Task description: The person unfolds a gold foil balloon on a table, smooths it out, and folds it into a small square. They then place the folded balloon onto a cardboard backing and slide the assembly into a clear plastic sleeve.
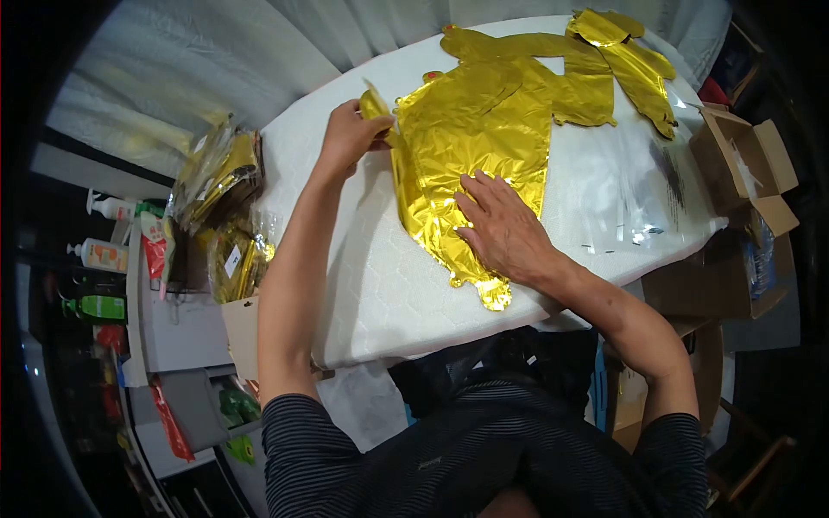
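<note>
A large gold foil balloon [475, 129], flat and uninflated, lies across the padded white table [354, 293]. At its left edge my left hand [352, 134] is closed, pinching a raised, folded flap of the foil. My right hand [505, 229] lies flat on the lower part of the balloon, fingers spread and palm down. The foil under and around that hand is creased, and its rounded lower end points toward me. More gold foil [622, 60] of irregular shape spreads to the far right and meets the balloon's upper right side.
Clear plastic sheeting [648, 198] lies on the table's right side. Open cardboard boxes [734, 155] stand at the right edge. Packaged gold foil pieces [224, 173] are stacked at the left, near pump bottles [102, 255]. A pale curtain [207, 69] hangs behind the table.
</note>
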`<state>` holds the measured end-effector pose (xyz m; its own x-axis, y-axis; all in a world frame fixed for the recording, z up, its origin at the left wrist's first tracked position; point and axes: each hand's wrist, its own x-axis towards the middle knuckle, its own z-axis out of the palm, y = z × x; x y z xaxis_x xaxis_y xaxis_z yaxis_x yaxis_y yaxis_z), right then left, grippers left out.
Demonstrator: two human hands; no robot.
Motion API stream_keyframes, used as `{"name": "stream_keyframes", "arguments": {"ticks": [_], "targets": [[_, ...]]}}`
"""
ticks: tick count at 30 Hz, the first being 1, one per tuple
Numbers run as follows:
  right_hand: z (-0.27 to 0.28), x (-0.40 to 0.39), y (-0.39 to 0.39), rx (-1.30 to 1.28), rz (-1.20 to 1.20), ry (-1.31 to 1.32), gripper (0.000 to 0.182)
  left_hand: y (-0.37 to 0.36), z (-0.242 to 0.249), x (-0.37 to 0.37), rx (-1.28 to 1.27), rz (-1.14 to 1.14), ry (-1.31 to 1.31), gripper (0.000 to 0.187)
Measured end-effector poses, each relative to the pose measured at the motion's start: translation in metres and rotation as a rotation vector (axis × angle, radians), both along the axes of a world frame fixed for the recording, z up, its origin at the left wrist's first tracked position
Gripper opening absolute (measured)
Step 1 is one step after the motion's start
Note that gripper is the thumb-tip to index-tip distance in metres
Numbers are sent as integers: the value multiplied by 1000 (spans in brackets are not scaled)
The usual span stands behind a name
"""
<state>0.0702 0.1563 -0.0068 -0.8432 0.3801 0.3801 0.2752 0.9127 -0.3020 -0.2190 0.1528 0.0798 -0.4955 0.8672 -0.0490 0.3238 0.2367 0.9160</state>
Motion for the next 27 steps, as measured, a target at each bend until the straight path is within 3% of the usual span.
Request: {"name": "stream_keyframes", "arguments": {"ticks": [7, 9, 11, 12, 14, 18, 27], "targets": [[-2, -2, 1, -3, 4, -5, 51, 18, -18, 31, 211, -74, -151, 41], [-3, -1, 1, -9, -8, -3, 51, -1, -29, 13, 248, -90, -67, 43], [-1, -1, 0, -35, 5, 3, 51, -36, -33, 6, 215, -232, 661, 54], [-2, -1, 0, -39, 5, 5, 51, -52, -35, 6, 211, -234, 662, 54], [-3, -2, 1, -15, 5, -3, 52, -80, -41, 9, 154, -465, 985, 69], [-1, -1, 0, -9, -2, -16, 51, -102, -58, 12, -74, -598, 1052, 84], [-1, -3, 1, -28, 7, -33, 52, -78, -65, 35, -39, -560, 1085, 85]]}}
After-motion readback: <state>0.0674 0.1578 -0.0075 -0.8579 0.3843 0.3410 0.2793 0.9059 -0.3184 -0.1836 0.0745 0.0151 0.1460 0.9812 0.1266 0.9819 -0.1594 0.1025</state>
